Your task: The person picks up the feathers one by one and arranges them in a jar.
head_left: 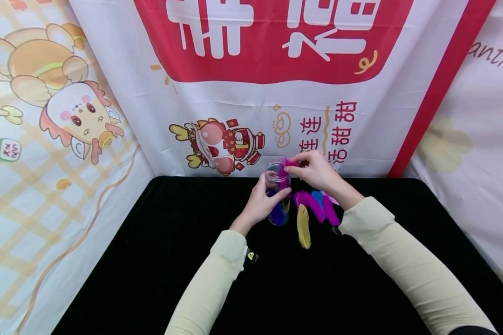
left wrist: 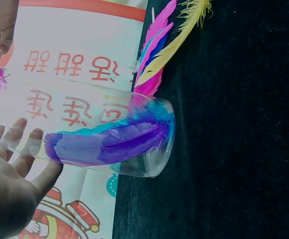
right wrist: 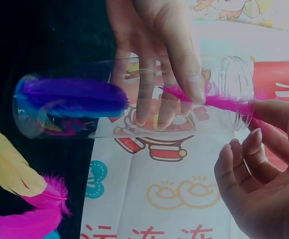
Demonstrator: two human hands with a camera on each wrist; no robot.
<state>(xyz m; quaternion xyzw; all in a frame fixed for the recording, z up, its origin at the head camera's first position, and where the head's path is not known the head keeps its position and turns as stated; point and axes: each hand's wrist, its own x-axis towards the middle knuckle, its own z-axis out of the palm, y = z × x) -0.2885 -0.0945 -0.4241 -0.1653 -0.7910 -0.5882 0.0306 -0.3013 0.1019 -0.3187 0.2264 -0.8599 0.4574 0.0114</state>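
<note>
A clear glass jar [head_left: 279, 219] stands at the back of the black table, held by my left hand [head_left: 257, 203] with thumb and fingers around its side. Inside, near the base, lie a purple-blue feather [left wrist: 112, 145] and a light-blue one [left wrist: 157, 107]. My right hand [head_left: 316, 171] is at the jar's mouth, pinching a bright pink feather [right wrist: 221, 103]. In the right wrist view, the front part of that feather reaches inside the jar; its other end is between my thumb and fingers.
Right of the jar lie a yellow feather [head_left: 303, 226] and several pink and blue feathers [head_left: 314, 207]. A black cloth [head_left: 159, 260] covers the table. Behind it hangs a printed white and red curtain [head_left: 159, 121], close to both hands.
</note>
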